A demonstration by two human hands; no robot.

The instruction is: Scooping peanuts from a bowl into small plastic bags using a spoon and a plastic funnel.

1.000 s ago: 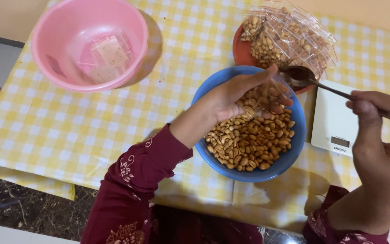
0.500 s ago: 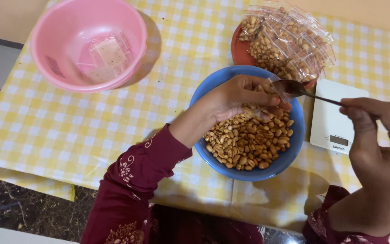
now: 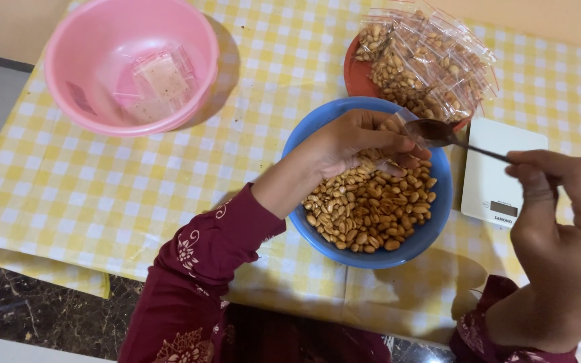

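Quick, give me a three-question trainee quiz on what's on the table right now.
1. True or false: the pink bowl holds peanuts.
2. The right hand holds: A) a spoon B) a knife C) a bag.
3. Where is the left hand?

Key:
1. False; it holds empty clear bags.
2. A.
3. Over the blue bowl of peanuts, at a small bag by the spoon's tip.
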